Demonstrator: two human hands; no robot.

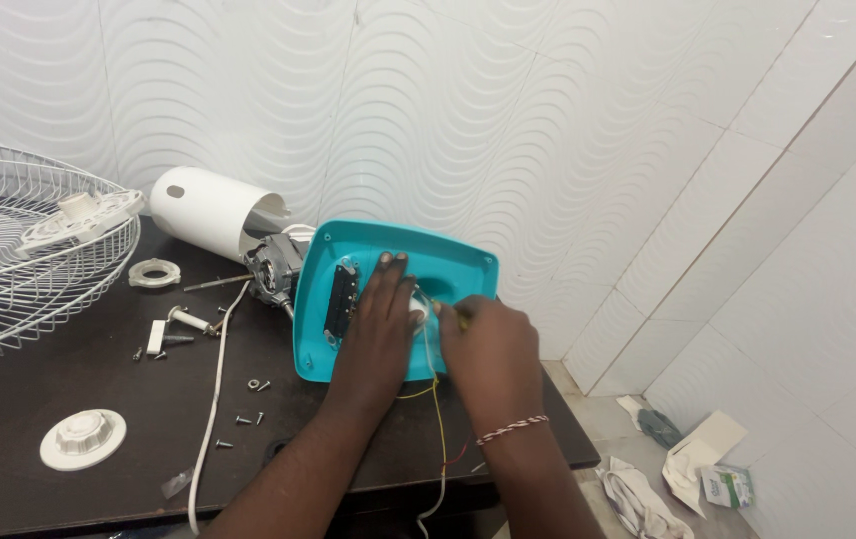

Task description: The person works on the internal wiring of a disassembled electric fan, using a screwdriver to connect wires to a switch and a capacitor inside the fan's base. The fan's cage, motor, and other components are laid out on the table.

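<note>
A teal plastic fan base cover (438,262) lies tilted on the dark table (68,399), its hollow side up. My left hand (380,317) rests flat inside it, fingers spread beside a black switch block (340,299). My right hand (488,344) is closed on a thin tool (445,307) whose tip meets a small white part in the cover. Yellow and red wires (438,419) trail from the cover over the table's front edge. Behind the cover sit the bare fan motor (273,268) and its white housing (206,210).
A white wire fan guard (28,250) stands at the left. Loose screws (248,399), a white ring (154,272), a white round cap (82,437) and a white cord (213,409) lie on the table. Crumpled paper and a small box (722,484) lie on the floor at right.
</note>
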